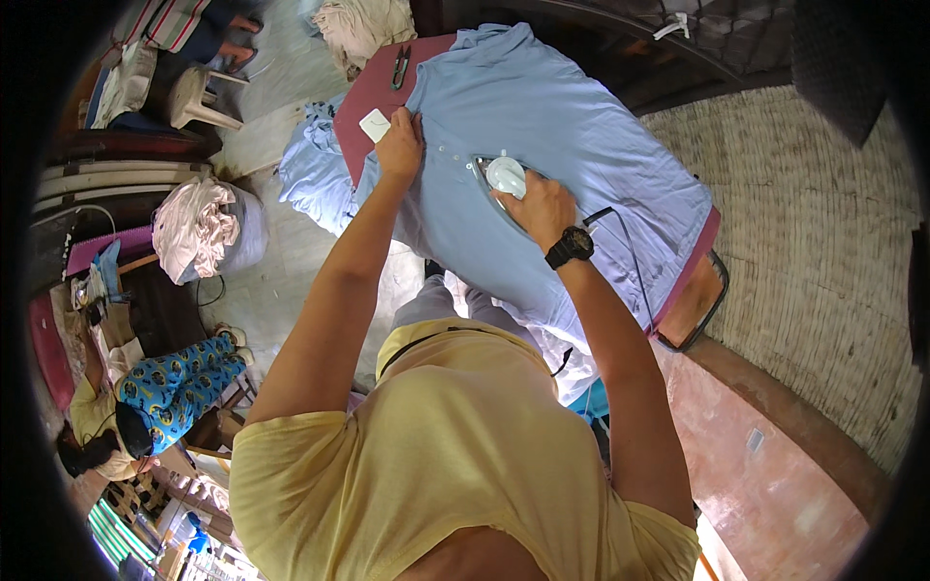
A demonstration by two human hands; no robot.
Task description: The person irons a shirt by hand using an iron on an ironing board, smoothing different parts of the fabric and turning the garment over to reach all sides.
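A light blue garment (pixel 542 107) with small buttons, apparently a shirt, lies spread over the maroon ironing board (pixel 351 128). My right hand (pixel 544 205), with a black watch at its wrist, is closed round the handle of a clothes iron (pixel 505 175). The iron rests on the cloth near the row of buttons, its cord running off to the right. At the garment's left edge my left hand (pixel 400 145) is closed on the cloth, its fingertips partly hidden. Beside that hand lies a small white card (pixel 374 125). Thread snips (pixel 400 68) lie farther up on the board.
More blue cloth (pixel 315 169) hangs left of the board. A basket (pixel 250 230) heaped with pale pink cloth stands on the floor at left. A plastic stool (pixel 199 100) is at upper left. Another person (pixel 145 412) works at lower left. A woven-textured wall (pixel 794 223) rises at right.
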